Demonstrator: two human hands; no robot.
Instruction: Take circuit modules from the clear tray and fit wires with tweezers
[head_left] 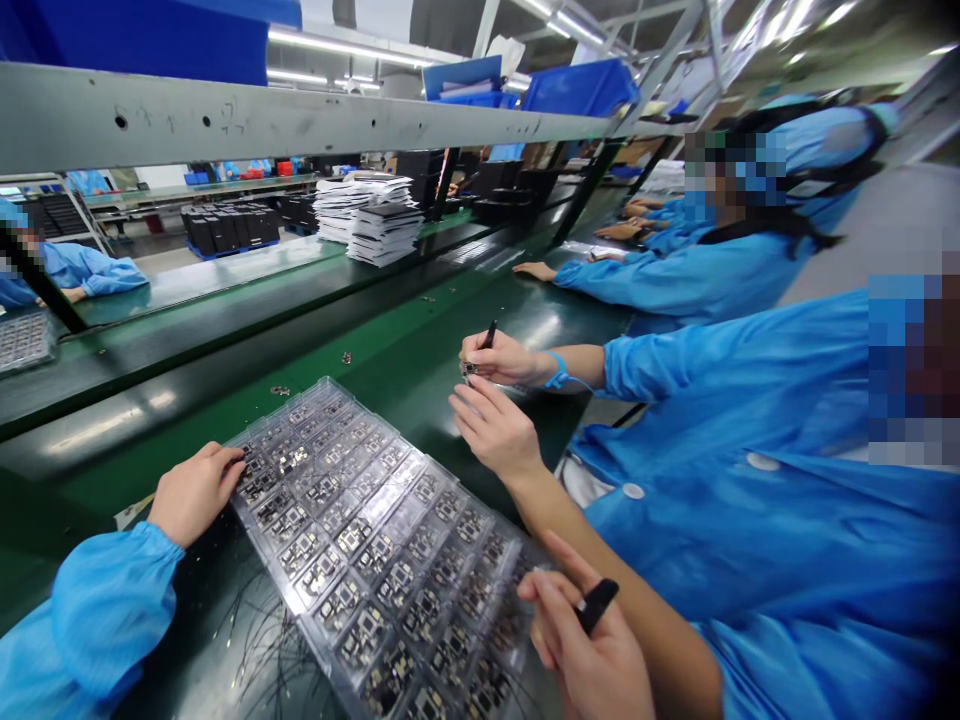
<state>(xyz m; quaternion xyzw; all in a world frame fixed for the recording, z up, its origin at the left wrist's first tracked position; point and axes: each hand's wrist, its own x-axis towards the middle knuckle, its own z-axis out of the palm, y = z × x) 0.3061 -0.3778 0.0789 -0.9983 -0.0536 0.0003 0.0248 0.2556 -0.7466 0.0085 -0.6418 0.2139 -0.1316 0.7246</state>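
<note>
A clear plastic tray [412, 500] with many compartments lies slantwise on the bench, small circuit boards [375, 548] sitting in its cells. At the tray's far left corner is my left hand [193, 490], thumb and fingers pinched on the edge; whether a board is also between them I cannot tell. My right hand [589, 640], slightly blurred, is closed around a black slim-handled tool [598, 605] over the tray's near right side. The tool's working end is hidden. Thin dark wires [262, 640] spread out beside the tray's near left edge.
Beside me on the right, a co-worker's hands [495, 425] hold a small board and a black tool [490, 335] beyond the tray. Loose small parts [280, 390] lie on the green belt [405, 350]. Paper stacks [384, 230] stand farther back, under a metal shelf rail [300, 118].
</note>
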